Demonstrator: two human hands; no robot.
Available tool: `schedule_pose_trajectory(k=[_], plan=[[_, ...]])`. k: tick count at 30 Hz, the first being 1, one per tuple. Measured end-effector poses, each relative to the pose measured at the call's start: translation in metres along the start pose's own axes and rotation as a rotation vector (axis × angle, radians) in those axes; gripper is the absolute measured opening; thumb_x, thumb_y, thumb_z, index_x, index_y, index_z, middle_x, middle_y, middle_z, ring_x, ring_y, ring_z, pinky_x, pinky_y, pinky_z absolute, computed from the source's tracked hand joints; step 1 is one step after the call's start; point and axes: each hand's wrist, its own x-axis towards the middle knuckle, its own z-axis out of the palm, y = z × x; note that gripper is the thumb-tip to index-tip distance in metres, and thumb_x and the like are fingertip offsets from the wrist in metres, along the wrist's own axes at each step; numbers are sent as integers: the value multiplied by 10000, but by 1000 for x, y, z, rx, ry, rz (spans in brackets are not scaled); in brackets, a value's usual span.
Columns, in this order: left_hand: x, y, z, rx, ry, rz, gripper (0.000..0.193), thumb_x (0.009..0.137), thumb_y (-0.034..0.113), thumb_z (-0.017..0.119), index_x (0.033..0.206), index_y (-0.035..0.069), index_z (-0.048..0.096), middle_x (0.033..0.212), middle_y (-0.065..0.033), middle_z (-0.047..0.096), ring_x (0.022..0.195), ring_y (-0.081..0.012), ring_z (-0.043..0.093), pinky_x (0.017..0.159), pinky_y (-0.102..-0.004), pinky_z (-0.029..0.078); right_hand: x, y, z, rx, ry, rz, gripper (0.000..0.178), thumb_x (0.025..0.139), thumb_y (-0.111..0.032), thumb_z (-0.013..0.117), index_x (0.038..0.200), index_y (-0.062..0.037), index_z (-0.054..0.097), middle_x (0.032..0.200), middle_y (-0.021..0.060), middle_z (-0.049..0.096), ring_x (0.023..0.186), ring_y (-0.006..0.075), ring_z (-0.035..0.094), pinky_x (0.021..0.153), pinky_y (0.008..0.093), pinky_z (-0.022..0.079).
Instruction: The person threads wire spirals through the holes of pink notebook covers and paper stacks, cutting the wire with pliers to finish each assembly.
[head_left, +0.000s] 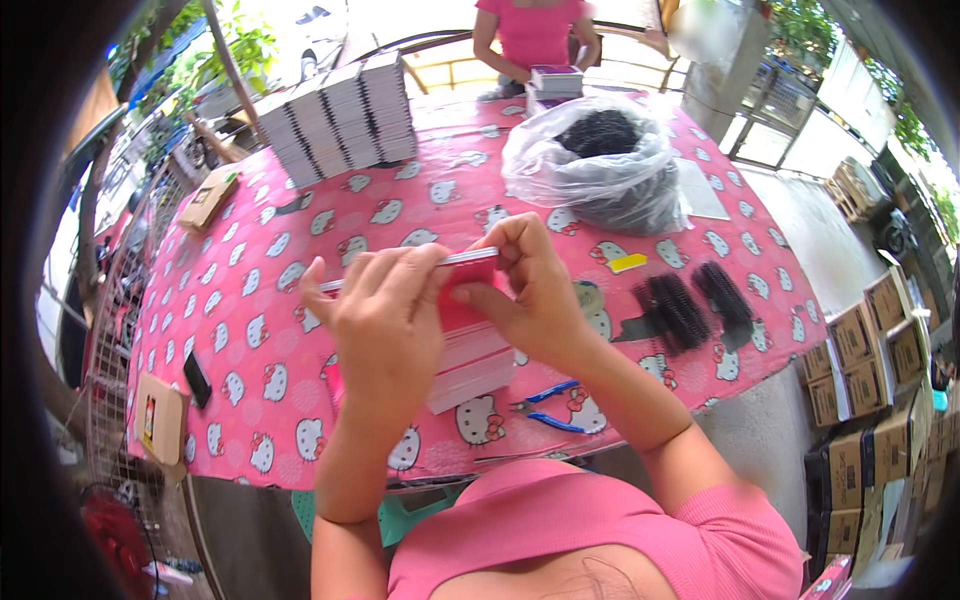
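A red-covered sheaf point(468, 283) is held between two bare hands above a stack of pages point(472, 368) at the near side of a table.
The sheaf is gripped along its upper left edge by the left hand point(385, 300), whose fingers are curled over it; the thumb is largely hidden. Its right corner is pinched between the thumb and fingers of the right hand point(527, 285). Blue-handled pliers point(548, 409), handles parted, are seen just right of the stack. Farther right, two bundles of black coils point(680, 312) and a yellow piece point(628, 263) are laid on the pink patterned tablecloth point(225, 335). More black coils are contained in a clear plastic bag point(530, 170). Coil-bound books point(340, 120) are piled at the far left, and a person in pink point(540, 35) is seen beyond the table.
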Motion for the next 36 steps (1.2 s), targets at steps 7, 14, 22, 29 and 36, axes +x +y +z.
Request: schedule_pose_trajectory(k=[7,14,22,29,36], plan=[[16,-5,6,-275,-97,-34,83,824,169,701,888,130,734,821,24,694,849,-145,606,1009,-454,262,-110,188,-217,-1315,133,545,291,732,-248,749,867,-29,613,892,186,639,868,361,632,736,448,500],[13,-15,12,-334,-53,-73,107,827,157,701,903,85,726,839,-12,690,927,-194,569,934,-360,363,-128,193,-219,-1277,204,663,163,791,-127,658,899,-12,622,931,190,628,897,390,627,785,467,504],[10,-9,10,-344,3,-100,149,804,241,730,898,126,722,801,20,666,789,-165,521,855,-342,314,-85,150,-199,-1323,42,650,182,832,-118,609,969,2,628,1041,210,578,945,377,621,794,442,522],[12,-5,12,-232,64,-31,137,780,223,762,833,101,729,751,32,667,761,-141,511,776,-279,382,-77,172,-213,-1538,-11,807,196,777,-135,665,921,-3,667,1026,189,606,984,355,623,794,419,539],[10,-3,13,-296,13,-100,171,777,249,761,840,93,730,778,18,672,784,-159,519,795,-299,391,-1,8,-115,-497,178,207,175,788,-56,696,962,-35,708,837,90,648,798,198,641,686,307,507]])
